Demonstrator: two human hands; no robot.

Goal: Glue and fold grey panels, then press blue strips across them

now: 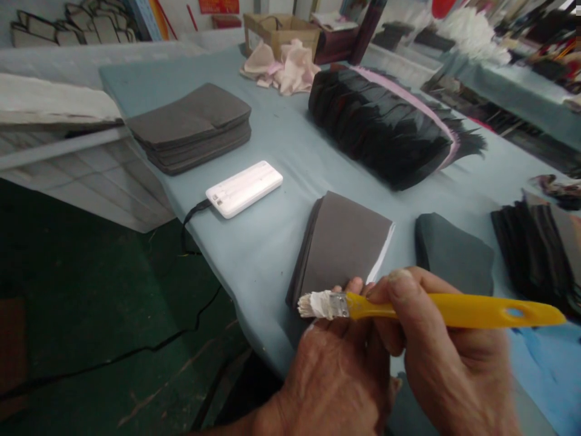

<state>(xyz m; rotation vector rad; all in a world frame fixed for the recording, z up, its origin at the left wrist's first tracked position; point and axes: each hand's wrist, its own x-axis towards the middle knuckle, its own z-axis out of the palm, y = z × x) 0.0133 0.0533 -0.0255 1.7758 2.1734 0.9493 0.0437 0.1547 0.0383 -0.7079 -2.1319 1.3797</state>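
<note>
The right hand's (436,339) fingers are closed round a yellow brush (472,310), its long axis crosswise — bristles (313,304) left, handle tip right. Just beyond, on the tabletop (267,260), lies the grey stack (349,242), pointing away and slightly rightward, its right edge white. The left hand (338,369) is nearer, at its near end — whether those partly hidden fingers grip, I cannot tell.

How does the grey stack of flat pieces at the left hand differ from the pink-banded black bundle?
The grey stack shows a white edge; the black bundle shows none. The black bundle is larger and has a pink band; the grey stack shows no band. Both rest on the blue table.
</note>
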